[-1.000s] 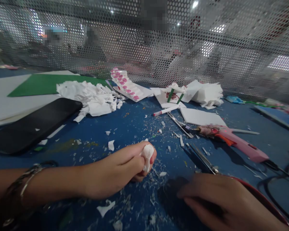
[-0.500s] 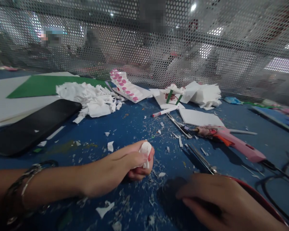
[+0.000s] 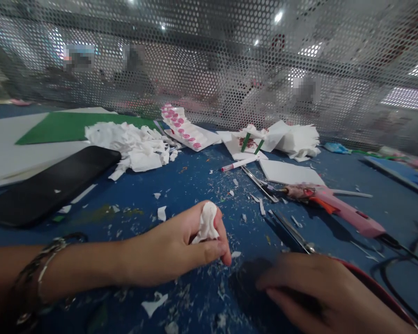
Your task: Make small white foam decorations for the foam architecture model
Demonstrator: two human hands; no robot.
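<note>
A small crumpled piece of white paper (image 3: 206, 223) sits in my left hand (image 3: 181, 248). The thumb lies along its lower end and the curled fingers are behind it, just above the table. At the lower right, my right hand (image 3: 316, 283) hangs over a pair of scissors (image 3: 294, 234), fingers bent loosely, a dark gap between thumb and forefinger. Nothing shows in its grasp. The scissors' red handle (image 3: 365, 278) shows past the back of this hand; the rest of it is hidden. The fingertips are slightly blurred.
A pink glue gun (image 3: 348, 211) with a cable lies right, near tweezers (image 3: 259, 183) and a marker (image 3: 240, 163). A black phone (image 3: 52, 185) and heaped torn paper (image 3: 135, 146) are left. Paper models (image 3: 184, 132) stand before a perforated metal screen (image 3: 195, 60). Paper scraps litter the blue table (image 3: 195, 178).
My left hand has turned and loosened, its thumb sliding down, so more of the white paper shows. The right hand stays nearly in place. The view has shifted slightly.
</note>
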